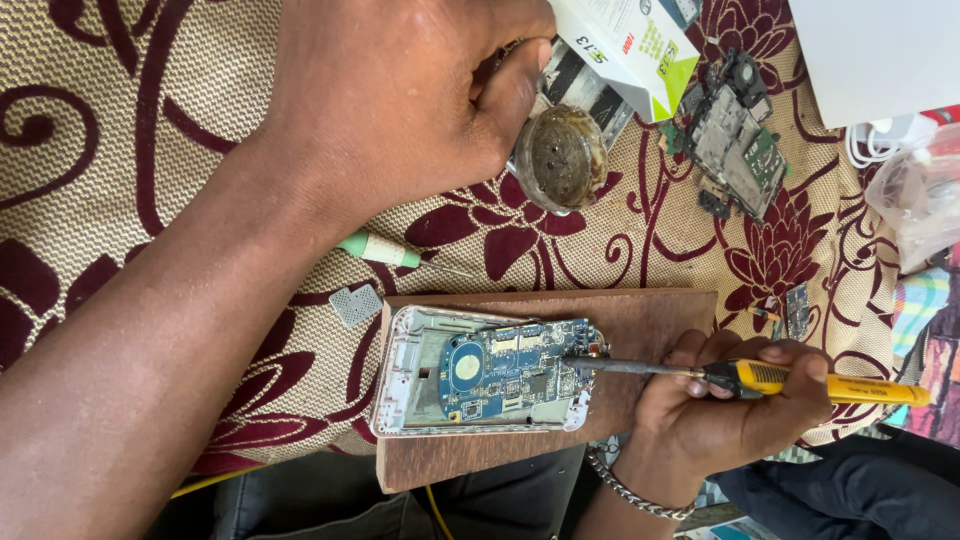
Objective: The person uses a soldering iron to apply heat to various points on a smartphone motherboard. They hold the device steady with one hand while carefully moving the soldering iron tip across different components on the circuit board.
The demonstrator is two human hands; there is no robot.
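two bare hands work in the single head view, over a cream cloth with dark red flower patterns [120, 60]. the right hand [725, 405], at about four o'clock, is curled shut around the yellow-and-black handle of a soldering iron [760, 377]; its dark metal shaft runs toward nine o'clock and the tip touches the right edge of a blue circuit board [520, 370]. a silver chain bracelet [625, 490] circles that wrist. the board sits inside an opened white phone frame [400, 375], which lies flat on a brown wooden board [650, 320] near the picture's centre at six o'clock. the left hand [400, 90], at twelve o'clock, is closed, its thumb and fingers pinching the rim of a small round tin of dark brown paste [560, 155], held tilted above the cloth. between tin and phone lies a green-handled screwdriver [385, 248], and just beside the wooden board's upper left corner a small grey perforated metal shield [356, 305]. at one o'clock rest a white and green cardboard box [630, 45] and a loose green circuit board [735, 140].
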